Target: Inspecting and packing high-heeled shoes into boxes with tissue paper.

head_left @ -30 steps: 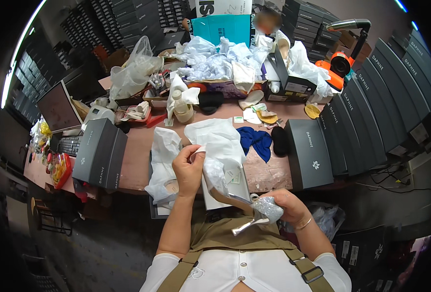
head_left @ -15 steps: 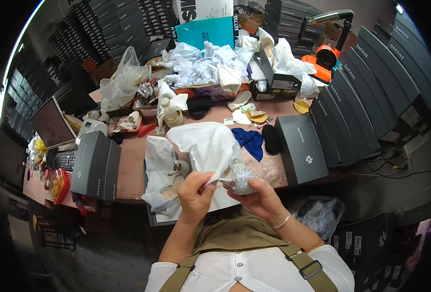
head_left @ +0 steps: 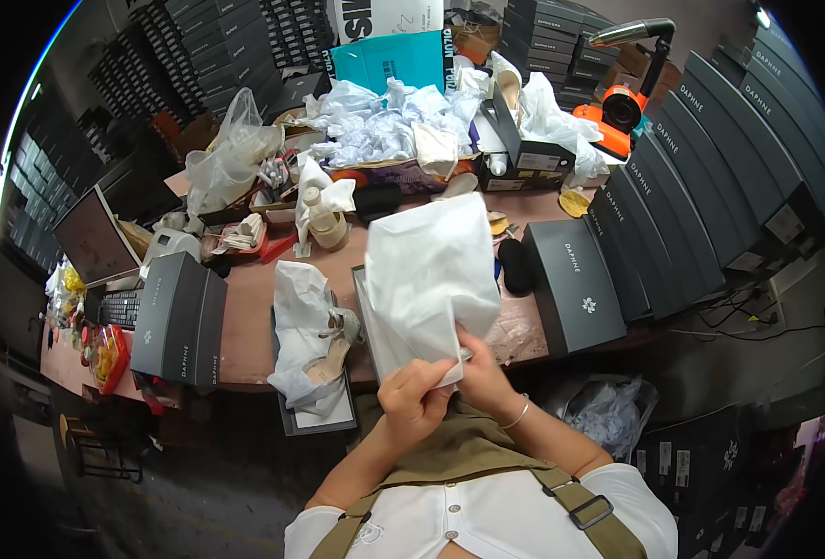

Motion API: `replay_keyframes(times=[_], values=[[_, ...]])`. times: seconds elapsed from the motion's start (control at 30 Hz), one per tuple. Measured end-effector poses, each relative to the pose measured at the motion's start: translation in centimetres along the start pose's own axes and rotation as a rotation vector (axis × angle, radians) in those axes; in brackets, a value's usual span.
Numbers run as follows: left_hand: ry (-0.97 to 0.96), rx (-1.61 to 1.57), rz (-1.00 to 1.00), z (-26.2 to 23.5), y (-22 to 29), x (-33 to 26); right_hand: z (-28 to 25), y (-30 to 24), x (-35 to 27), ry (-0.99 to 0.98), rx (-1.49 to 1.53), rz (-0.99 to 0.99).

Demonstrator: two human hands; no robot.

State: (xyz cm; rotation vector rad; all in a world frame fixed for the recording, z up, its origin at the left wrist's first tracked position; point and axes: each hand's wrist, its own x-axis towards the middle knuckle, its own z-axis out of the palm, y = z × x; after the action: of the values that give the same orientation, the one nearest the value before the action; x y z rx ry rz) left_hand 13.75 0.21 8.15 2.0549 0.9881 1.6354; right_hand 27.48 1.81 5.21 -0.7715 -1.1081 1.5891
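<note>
Both my hands hold up a white cloth bag [head_left: 431,275] with something inside it, above the front edge of the brown table [head_left: 249,321]. My left hand [head_left: 412,399] grips the bag's lower edge. My right hand [head_left: 482,373] grips the same lower part from the right, with a thin bracelet on its wrist. Under the bag lies an open grey shoe box [head_left: 373,328]. To the left, a heeled shoe [head_left: 336,347] rests in white tissue paper on a box lid.
Closed dark grey shoe boxes stand at left [head_left: 181,319] and right [head_left: 576,284]. A heap of crumpled white paper [head_left: 385,130] fills the table's back. An orange tape dispenser [head_left: 618,110], a laptop [head_left: 91,238] and stacked boxes [head_left: 739,140] surround it.
I have brought my hands together in front of me and lifted the white bag upright. The object my right hand held a second ago is now out of sight.
</note>
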Motion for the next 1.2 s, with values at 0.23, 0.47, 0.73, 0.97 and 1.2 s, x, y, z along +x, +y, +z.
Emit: replay_keyframes(times=[0.23,0.47,0.73,0.97,1.2], values=[[-0.134,-0.051,0.263,0.3,0.8,-0.4,-1.1,-1.0,0.2,-0.046,0.636,0.117],[-0.105,-0.044,0.229,1.1,-0.5,-2.3,-1.1,1.5,1.7,-0.077,0.092,0.145],[0.404,-0.489,-0.456,1.3,-2.6,1.6,0.4,-6.5,2.4,-0.020,-1.259,-0.438],[0.591,-0.514,-0.364,-1.8,-1.0,1.9,0.0,-13.2,0.0,0.306,-1.365,-0.938],[0.392,-0.166,-0.311,-2.8,-1.5,4.2,-3.4,-9.1,1.7,0.244,-0.689,-0.417]])
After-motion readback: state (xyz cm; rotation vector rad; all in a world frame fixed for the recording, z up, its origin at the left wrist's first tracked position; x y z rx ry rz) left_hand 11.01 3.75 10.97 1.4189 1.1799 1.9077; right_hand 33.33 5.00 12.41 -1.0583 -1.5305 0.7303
